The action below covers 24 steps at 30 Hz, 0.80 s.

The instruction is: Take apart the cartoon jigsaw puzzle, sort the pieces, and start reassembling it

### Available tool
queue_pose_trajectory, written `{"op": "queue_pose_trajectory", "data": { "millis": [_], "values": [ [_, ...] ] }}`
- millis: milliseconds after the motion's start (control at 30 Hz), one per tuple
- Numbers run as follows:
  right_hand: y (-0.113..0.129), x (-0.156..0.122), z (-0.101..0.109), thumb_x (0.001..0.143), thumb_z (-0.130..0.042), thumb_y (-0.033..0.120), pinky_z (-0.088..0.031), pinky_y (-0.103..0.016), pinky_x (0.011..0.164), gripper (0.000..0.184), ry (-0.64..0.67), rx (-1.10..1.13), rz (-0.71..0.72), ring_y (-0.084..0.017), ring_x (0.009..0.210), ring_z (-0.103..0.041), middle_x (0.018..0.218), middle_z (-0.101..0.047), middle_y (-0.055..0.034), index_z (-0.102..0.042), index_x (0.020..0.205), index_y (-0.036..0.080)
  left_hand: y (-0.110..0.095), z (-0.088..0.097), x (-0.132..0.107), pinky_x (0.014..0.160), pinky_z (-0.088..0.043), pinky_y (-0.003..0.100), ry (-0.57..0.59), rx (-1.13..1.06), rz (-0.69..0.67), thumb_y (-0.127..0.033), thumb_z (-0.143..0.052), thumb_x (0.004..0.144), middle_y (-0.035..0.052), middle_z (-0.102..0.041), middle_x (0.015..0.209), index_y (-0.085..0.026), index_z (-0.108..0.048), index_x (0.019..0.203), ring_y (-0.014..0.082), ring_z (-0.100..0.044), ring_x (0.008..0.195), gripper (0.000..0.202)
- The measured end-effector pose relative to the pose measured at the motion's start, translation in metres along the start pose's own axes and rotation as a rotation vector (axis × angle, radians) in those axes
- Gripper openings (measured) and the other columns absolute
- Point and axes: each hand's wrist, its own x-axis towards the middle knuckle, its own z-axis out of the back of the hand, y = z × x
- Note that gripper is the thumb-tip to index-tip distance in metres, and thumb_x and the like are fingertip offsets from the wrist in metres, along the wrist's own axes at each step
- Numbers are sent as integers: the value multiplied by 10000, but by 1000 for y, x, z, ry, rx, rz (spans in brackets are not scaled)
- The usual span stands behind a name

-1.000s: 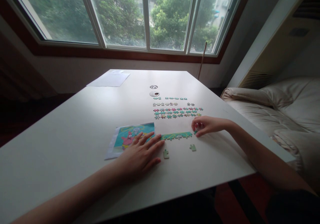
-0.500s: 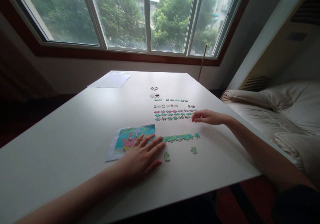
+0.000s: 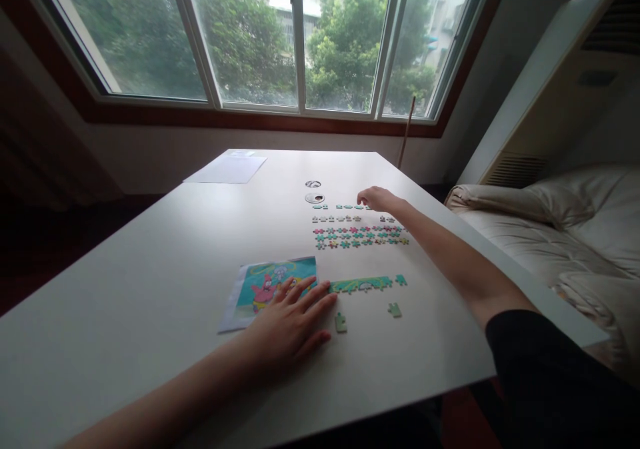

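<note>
My left hand [image 3: 287, 325] lies flat and open on the white table [image 3: 150, 255], its fingertips on the edge of a colourful picture card [image 3: 265, 289] and touching the left end of a joined strip of green puzzle pieces [image 3: 363, 284]. My right hand [image 3: 377, 199] reaches far across to the back row of teal pieces [image 3: 347, 207], fingers bent down onto the row's right end; what they hold, if anything, is hidden. Rows of sorted loose pieces [image 3: 357, 235] lie between the hands. Two single pieces [image 3: 341, 322] [image 3: 395, 310] lie near the strip.
A sheet of paper [image 3: 227, 167] lies at the table's far left. Two small round lids [image 3: 314, 197] sit beyond the rows. A cushioned sofa [image 3: 560, 235] stands to the right, a window behind. The table's right edge runs close under my right arm.
My right hand left the right end of the joined strip, where one more piece now lies, and moved away over the sorted rows to the back row. My left hand stayed put.
</note>
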Motion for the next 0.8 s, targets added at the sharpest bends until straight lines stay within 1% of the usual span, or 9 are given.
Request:
{"op": "queue_pose_trajectory", "data": {
  "millis": [67, 167, 300, 467, 600, 800],
  "values": [
    [-2, 12, 0, 767, -517, 145, -386, -275, 682, 196, 21, -22, -42, -190, 815, -551, 909, -623, -76, -641, 909, 195, 0, 1, 0, 976, -223, 516, 6, -2, 3, -467, -252, 885, 47, -305, 1378, -262, -280, 1324, 308, -259, 1232, 485],
    [-9, 22, 0, 729, -595, 179, -402, -264, 692, 193, 91, -36, -85, -188, 829, -555, 948, -621, -76, -643, 915, 193, 0, 1, -1, 976, -222, 520, 12, -11, 3, -471, -248, 885, 49, -297, 1382, -258, -279, 1324, 312, -256, 1234, 489],
    [-19, 28, -2, 637, -685, 207, -427, -243, 692, 327, 217, -29, -115, -191, 844, -566, 983, -621, -72, -635, 958, 176, 1, -2, -1, 978, -215, 523, 9, -24, 2, -471, -239, 887, 45, -292, 1384, -259, -280, 1322, 314, -243, 1240, 486],
    [-30, 36, -6, 597, -709, 306, -447, -253, 688, 458, 320, 15, -179, -203, 832, -582, 1016, -616, -84, -618, 1024, 168, 1, -2, 0, 982, -203, 527, 4, -30, 5, -473, -241, 885, 39, -291, 1385, -265, -282, 1319, 313, -253, 1235, 484],
    [-38, 37, -9, 595, -704, 341, -447, -247, 696, 469, 328, 74, -187, -197, 828, -583, 1006, -618, -83, -627, 1021, 160, -1, 1, 0, 978, -210, 531, 5, -38, 10, -467, -252, 884, 47, -299, 1381, -260, -291, 1317, 317, -254, 1234, 481],
    [-45, 25, -12, 628, -672, 322, -442, -239, 673, 375, 272, 135, -165, -200, 816, -575, 926, -636, -69, -653, 961, 150, -1, 3, -1, 976, -219, 530, 28, -38, 13, -473, -243, 886, 47, -291, 1385, -265, -271, 1326, 316, -254, 1234, 488]
  ]
}}
